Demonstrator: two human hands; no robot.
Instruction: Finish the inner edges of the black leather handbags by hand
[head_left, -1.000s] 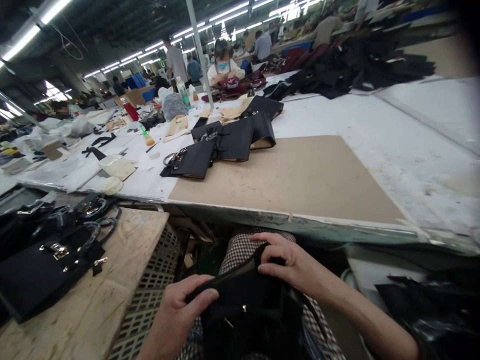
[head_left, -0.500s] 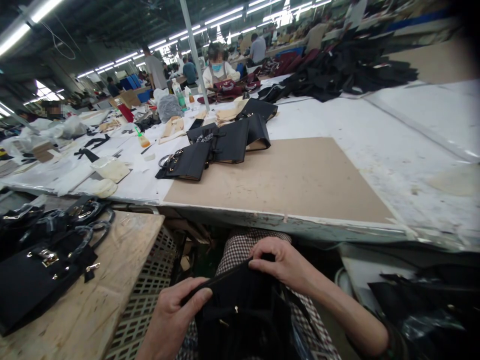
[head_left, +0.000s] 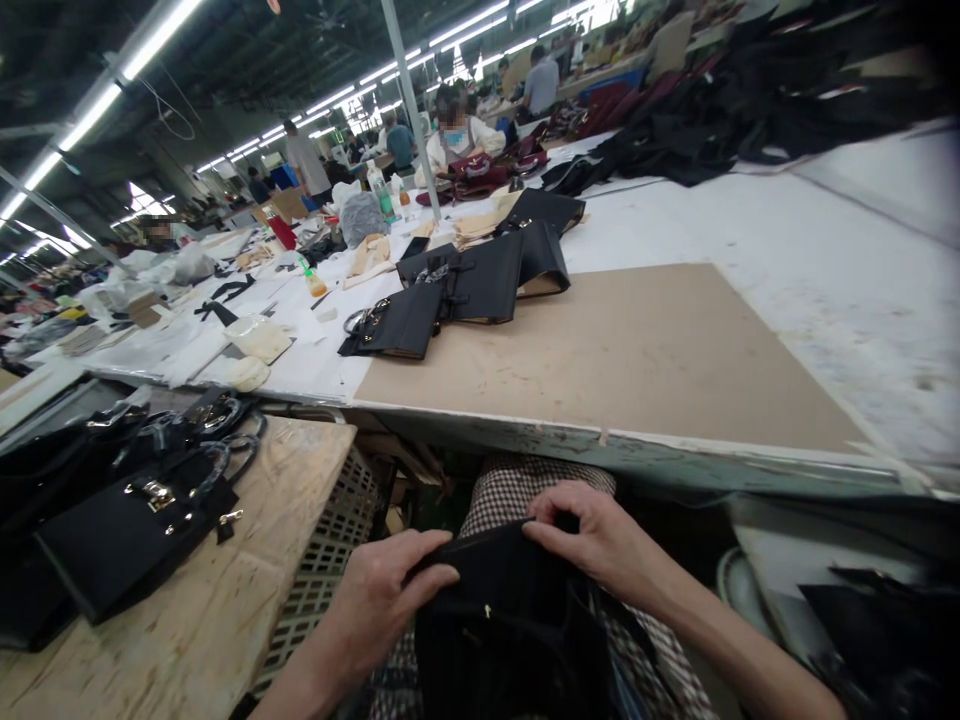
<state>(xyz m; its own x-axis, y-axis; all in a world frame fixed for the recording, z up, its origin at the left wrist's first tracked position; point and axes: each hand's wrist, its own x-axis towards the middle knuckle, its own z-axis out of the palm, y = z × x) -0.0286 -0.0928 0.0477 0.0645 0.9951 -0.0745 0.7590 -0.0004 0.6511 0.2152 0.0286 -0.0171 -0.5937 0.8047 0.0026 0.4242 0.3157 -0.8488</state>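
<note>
The long white counter (head_left: 825, 260) carries a brown cardboard sheet (head_left: 637, 350) lying flat at its near edge. At the sheet's 10 o'clock corner, a row of black handbags (head_left: 465, 290) overlaps sheet and counter. Further toward 10 o'clock lie cream pieces (head_left: 259, 340) and a small bottle (head_left: 315, 280). At 8 o'clock, a lower plywood counter (head_left: 247, 560) bears more black handbags (head_left: 127, 530).
</note>
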